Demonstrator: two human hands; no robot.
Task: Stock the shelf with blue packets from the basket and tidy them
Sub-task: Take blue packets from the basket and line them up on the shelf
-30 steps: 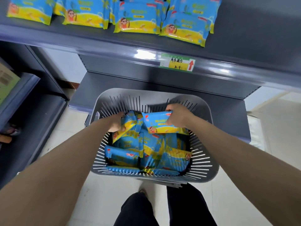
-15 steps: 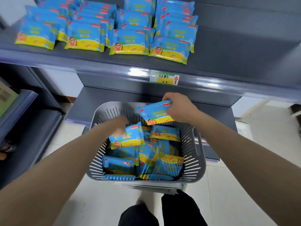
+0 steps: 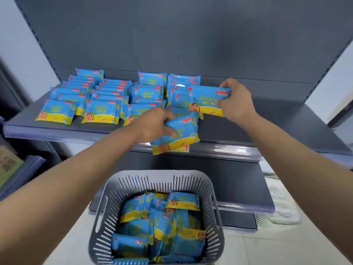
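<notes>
My left hand grips a blue and yellow packet just above the front edge of the grey shelf. My right hand holds a second blue packet by its right end, over the rightmost row of packets. Several rows of blue packets lie on the left and middle of the shelf. Below, the grey slotted basket stands on the floor with several packets inside.
The right part of the shelf is bare. A price label on the shelf's front lip shows partly behind the left packet. A lower shelf juts out behind the basket. Another shelving unit stands at the left.
Both hands have lifted a packet each out of the basket up to the shelf. The view has tilted up from the basket toward the shelf.
</notes>
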